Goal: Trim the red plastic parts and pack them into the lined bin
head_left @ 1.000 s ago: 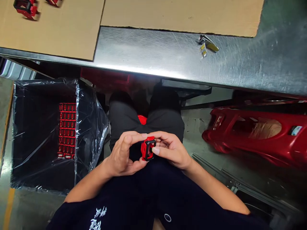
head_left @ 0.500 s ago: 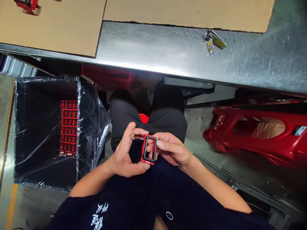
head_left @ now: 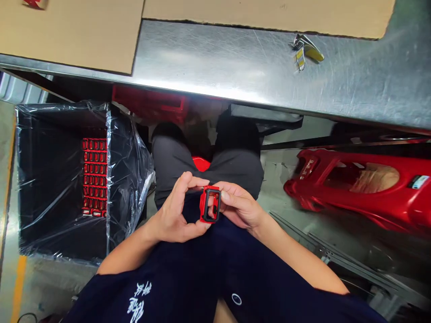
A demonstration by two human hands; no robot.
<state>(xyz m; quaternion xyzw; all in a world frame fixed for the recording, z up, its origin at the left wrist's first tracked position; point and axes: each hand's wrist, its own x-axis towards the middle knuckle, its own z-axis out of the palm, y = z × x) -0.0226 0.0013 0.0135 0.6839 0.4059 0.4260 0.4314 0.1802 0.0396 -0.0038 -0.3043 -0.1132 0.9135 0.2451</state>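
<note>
- In the head view, I see a red-and-black rectangular frame held up over the person's lap.
- The left hand arches widely, its index fingertip at the frame's far end, its thumb tip at the near end.
- The right hand pinches the right edge, thumb in front; fingers show through the opening.

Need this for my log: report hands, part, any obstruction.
Left hand, right hand: both gripping the red frame. Black rim toward camera. No obstruction seen.
</note>
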